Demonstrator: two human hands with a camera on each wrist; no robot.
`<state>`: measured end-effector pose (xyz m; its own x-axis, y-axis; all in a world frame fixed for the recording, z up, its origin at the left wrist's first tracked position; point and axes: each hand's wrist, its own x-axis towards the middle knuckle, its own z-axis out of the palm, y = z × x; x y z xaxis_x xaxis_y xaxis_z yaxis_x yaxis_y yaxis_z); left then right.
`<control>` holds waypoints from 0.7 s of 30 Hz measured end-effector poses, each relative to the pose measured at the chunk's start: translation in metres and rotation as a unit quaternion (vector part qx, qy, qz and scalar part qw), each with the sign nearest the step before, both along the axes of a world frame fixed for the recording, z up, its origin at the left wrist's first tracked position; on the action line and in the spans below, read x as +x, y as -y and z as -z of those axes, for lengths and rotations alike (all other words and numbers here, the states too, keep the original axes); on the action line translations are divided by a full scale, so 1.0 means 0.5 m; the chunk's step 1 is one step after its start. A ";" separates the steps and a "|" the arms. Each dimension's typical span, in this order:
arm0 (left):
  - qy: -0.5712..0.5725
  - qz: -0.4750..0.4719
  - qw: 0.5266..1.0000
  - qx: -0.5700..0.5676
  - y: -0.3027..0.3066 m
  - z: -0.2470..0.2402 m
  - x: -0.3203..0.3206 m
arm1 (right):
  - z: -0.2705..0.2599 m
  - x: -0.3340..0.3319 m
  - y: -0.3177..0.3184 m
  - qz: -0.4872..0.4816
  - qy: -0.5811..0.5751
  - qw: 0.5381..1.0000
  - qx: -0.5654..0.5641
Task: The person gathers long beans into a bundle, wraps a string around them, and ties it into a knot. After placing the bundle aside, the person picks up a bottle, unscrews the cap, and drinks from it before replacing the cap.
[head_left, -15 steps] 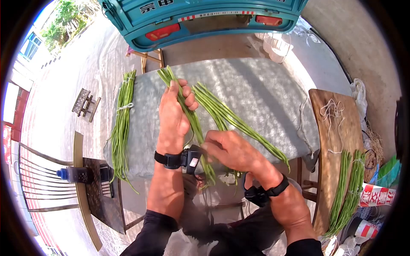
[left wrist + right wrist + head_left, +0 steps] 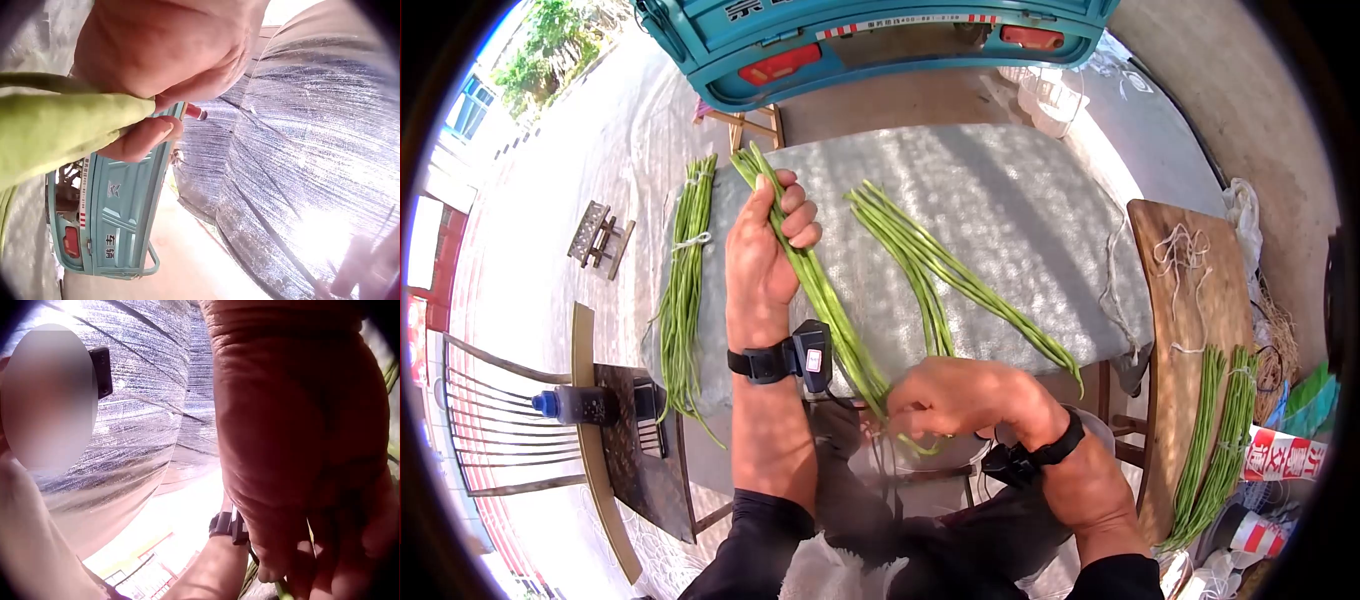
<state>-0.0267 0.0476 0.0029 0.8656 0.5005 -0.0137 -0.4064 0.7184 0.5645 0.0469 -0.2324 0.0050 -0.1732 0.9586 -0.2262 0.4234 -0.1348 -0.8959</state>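
Note:
My left hand [image 2: 762, 245] grips a bunch of long green yardlong beans [image 2: 828, 298] near its upper end, thumb along the stalks. The bunch slants down over the table toward my right hand [image 2: 970, 395], whose curled fingers hold its lower end close to the table's near edge. In the left wrist view, the pale green bean ends [image 2: 69, 128] show large beside the left fingers. A bean tip [image 2: 284, 590] shows below the right fingers in the right wrist view. More loose yardlong beans [image 2: 960, 275] lie spread on the table to the right of the held bunch.
A tied bundle of beans [image 2: 685, 275] lies along the left edge of the cloth-covered table [image 2: 1020, 180]. On the right, a wooden bench [image 2: 1160, 360] bears white strings [image 2: 1180, 250] and more bean bundles [image 2: 1220, 450]. A blue truck [image 2: 880, 50] stands beyond.
My left hand has moved left with the bunch. My right hand has moved down toward the bunch's lower end, and the held beans now stand farther from the loose ones.

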 end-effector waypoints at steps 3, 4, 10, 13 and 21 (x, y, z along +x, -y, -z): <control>0.003 0.034 0.999 -0.016 0.007 0.002 0.003 | -0.016 0.041 -0.009 0.137 0.067 0.988 0.021; -0.002 0.034 0.999 -0.014 0.011 0.001 0.004 | -0.010 0.049 -0.013 0.198 0.080 0.975 0.059; -0.015 0.038 0.999 0.000 0.027 -0.002 0.011 | 0.081 0.070 -0.060 0.375 0.197 0.881 0.210; -0.025 0.029 0.999 0.006 0.033 0.000 0.015 | 0.078 0.063 -0.081 0.389 0.272 0.861 0.183; -0.063 0.018 0.997 0.036 0.055 -0.007 0.020 | 0.091 0.072 -0.122 0.415 0.301 0.849 0.126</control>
